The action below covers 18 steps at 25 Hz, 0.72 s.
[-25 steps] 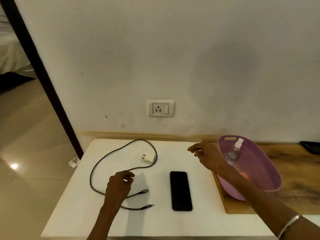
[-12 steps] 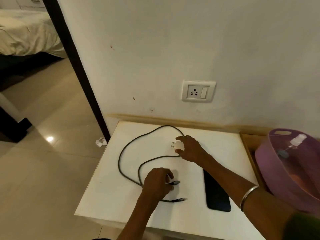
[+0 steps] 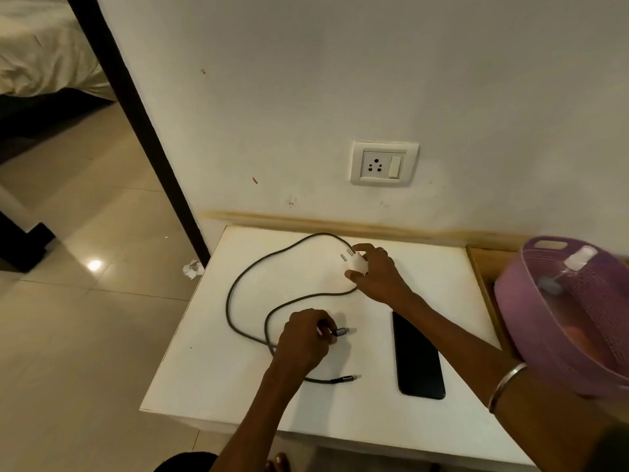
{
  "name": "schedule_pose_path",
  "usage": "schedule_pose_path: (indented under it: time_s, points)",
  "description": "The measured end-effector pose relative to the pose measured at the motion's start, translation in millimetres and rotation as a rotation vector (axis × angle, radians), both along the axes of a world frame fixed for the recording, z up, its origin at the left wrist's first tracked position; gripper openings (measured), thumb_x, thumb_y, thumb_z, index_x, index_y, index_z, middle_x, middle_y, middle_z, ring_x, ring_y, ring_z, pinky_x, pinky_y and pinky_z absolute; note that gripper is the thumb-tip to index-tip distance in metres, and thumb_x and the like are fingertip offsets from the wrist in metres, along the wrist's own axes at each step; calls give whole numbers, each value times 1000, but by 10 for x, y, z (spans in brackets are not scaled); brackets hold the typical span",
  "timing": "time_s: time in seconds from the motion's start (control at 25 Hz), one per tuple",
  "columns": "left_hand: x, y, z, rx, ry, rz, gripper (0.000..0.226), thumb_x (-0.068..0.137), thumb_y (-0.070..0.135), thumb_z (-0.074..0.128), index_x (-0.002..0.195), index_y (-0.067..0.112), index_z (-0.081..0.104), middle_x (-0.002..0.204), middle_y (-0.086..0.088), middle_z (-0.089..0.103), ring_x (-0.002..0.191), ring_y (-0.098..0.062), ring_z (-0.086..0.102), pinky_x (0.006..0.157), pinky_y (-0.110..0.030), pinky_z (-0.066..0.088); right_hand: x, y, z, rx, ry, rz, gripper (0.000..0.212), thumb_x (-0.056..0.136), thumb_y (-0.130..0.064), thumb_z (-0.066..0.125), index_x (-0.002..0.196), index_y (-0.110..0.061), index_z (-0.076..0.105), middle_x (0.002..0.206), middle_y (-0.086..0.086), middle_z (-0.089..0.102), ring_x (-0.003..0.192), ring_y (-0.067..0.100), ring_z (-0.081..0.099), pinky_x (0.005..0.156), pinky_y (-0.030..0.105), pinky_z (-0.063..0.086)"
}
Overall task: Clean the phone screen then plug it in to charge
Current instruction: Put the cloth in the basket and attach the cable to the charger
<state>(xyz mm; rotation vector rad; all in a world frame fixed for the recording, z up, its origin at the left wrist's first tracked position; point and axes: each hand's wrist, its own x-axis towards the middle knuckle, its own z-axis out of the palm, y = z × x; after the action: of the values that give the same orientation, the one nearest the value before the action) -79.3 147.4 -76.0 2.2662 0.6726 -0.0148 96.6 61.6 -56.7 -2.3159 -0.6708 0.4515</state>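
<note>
A black phone (image 3: 418, 357) lies face up on the white table (image 3: 442, 284), under my right forearm. My right hand (image 3: 379, 277) grips the white charger adapter (image 3: 355, 264), its two pins pointing up-left. A grey cable (image 3: 238, 277) loops across the table's left half. My left hand (image 3: 304, 338) pinches one cable end, whose metal connector (image 3: 342, 331) sticks out to the right. The cable's other connector (image 3: 343, 379) rests loose on the table near the front. A white wall socket (image 3: 384, 163) with a switch sits above the table.
A purple plastic basket (image 3: 531, 321) at the right holds a clear spray bottle (image 3: 571, 267) and something orange. It stands on a wooden surface (image 3: 480, 260) beside the table. A dark door frame (image 3: 136, 107), tiled floor and crumpled paper (image 3: 192, 269) lie to the left.
My right hand moved left from beside the basket to the adapter and closed on it, lifting its pins. My left hand closed on a cable end. The view shifted left and closer.
</note>
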Motion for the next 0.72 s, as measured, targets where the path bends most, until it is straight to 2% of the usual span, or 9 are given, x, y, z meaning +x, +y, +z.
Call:
schedule_pose_path:
  time_s: [0.12,0.2,0.28,0.36,0.44,0.56,0.64,0.72]
  points:
    - [-10,-60,129,-38,-101,56,14,83,13,76,95,17,72,93,2,68,79,-15,63,69,-24,50,-83,-267,220,101,166,-104,53,83,-34,70,131,-23,50,123,9,47,104,23,56,92,33,49]
    - [-42,-90,229,-42,-222,84,14,82,8,75,93,18,73,88,3,67,74,-13,61,65,-21,47,-162,-473,356,277,373,-165,51,82,-29,74,127,-15,54,114,8,59,89,17,65,81,27,54]
    - [-109,-114,330,-50,-345,110,19,82,4,74,92,20,77,84,3,66,69,-8,60,62,-14,43,-243,-685,489,460,568,-223,51,78,-23,79,121,-8,58,111,12,66,83,15,68,77,27,55]
    - [-189,-125,449,-79,-440,155,23,82,4,74,92,25,78,82,3,66,68,-8,59,62,-11,42,-330,-885,627,561,674,-258,53,73,-22,83,118,-7,61,112,15,69,84,15,70,77,28,55]
    - [-228,-135,582,-109,-509,198,25,82,6,75,91,30,77,81,4,67,70,-9,61,64,-11,44,-414,-1047,733,620,701,-265,54,69,-26,85,115,-9,64,111,13,72,85,13,72,75,28,55]
    - [-189,-196,803,-154,-563,207,21,81,11,78,88,31,78,79,3,68,69,-11,61,66,-14,46,-512,-1175,859,719,741,-267,43,76,-26,79,116,-14,66,111,12,71,94,18,71,78,28,57]
    - [-121,-294,998,-180,-590,193,18,79,12,79,87,28,79,79,2,69,69,-12,60,68,-21,48,-555,-1220,995,832,827,-297,35,86,-21,69,117,-6,65,115,14,69,102,25,69,78,30,60]
    - [-40,-392,1199,-168,-640,172,19,78,10,80,86,26,80,80,0,70,66,-7,58,67,-16,47,-570,-1250,1155,954,929,-344,31,93,-18,61,115,4,62,112,18,67,99,28,69,73,31,61]
